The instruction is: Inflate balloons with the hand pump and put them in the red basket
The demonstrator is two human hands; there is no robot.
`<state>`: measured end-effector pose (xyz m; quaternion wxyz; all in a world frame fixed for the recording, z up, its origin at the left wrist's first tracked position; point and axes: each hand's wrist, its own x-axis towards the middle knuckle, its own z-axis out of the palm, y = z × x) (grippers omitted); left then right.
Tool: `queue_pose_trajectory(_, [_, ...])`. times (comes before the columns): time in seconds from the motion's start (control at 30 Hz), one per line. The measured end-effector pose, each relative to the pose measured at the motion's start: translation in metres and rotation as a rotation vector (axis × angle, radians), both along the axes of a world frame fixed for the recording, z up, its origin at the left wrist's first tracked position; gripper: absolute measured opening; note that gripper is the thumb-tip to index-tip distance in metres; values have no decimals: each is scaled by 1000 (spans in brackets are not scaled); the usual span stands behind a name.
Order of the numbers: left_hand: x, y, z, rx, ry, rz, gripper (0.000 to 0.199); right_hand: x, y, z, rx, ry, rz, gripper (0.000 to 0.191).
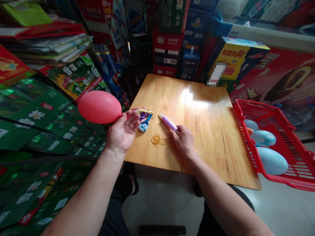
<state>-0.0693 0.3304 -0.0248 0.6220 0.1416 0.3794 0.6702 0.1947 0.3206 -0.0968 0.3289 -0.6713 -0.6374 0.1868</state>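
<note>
Round coral-red rubber balloon (99, 107) just past the left edge of the pale wooden table (209, 157), neck pinched by curled fingers of the palm-up left hand (121, 131) (likely to keep air inside); right hand (184, 142) clenched around a slim lilac plastic hand pump (169, 122), tip aimed up the tabletop.
</note>
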Motion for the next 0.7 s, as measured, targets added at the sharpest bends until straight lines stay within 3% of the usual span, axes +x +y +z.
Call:
queue_pose_trajectory(0.23, [1, -8, -5, 14, -75, -131, 13, -3, -3, -14, 85, -1, -22, 46])
queue_pose_trajectory(0.4, [23, -31, 2, 43, -86, -230, 10, -3, -17, 11, 136, 58, -71, 40])
queue_pose_trajectory(0.5, [39, -61, 10, 67, -116, -296, 8, -10, -53, 38, 162, 200, -66, 24])
queue_pose_trajectory(0.7, [84, -152, 24, 56, -174, -359, 9, -39, -157, 92, -166, 831, 135, 29])
